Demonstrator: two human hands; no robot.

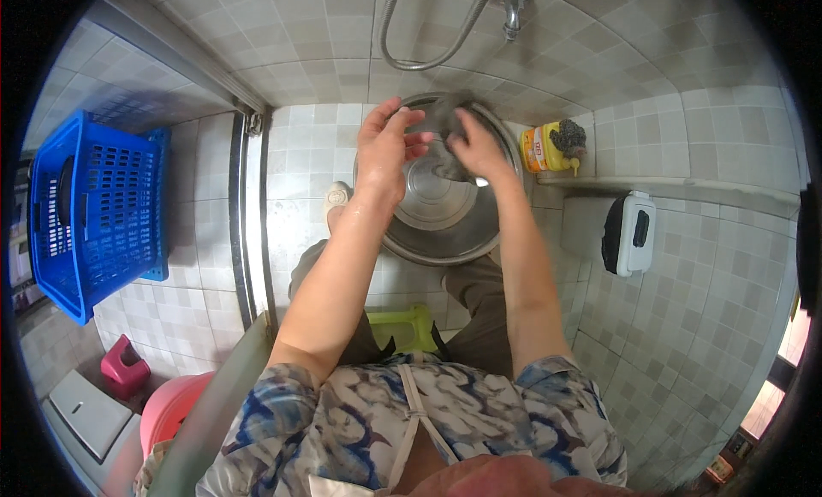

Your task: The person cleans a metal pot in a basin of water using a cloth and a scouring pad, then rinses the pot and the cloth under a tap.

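A wide round metal basin (402,232) stands on the tiled floor between my legs. My right hand (482,154) is over its far right side, fingers closed on a dark grey, wet-looking cloth (445,116). The cloth is blurred and hangs down over the basin; its exact kind cannot be made out. Over the basin's far left side is my left hand (385,150), fingers apart and bent, with nothing seen in them. It is just left of the cloth and apart from it.
A yellow container (550,148) with a dark scouring pad (568,138) stands on the right ledge. A metal hose (411,66) and a tap (512,17) are above the basin. A blue crate (111,214) stands left, past a door track (250,223). A green stool (411,327) is beneath me.
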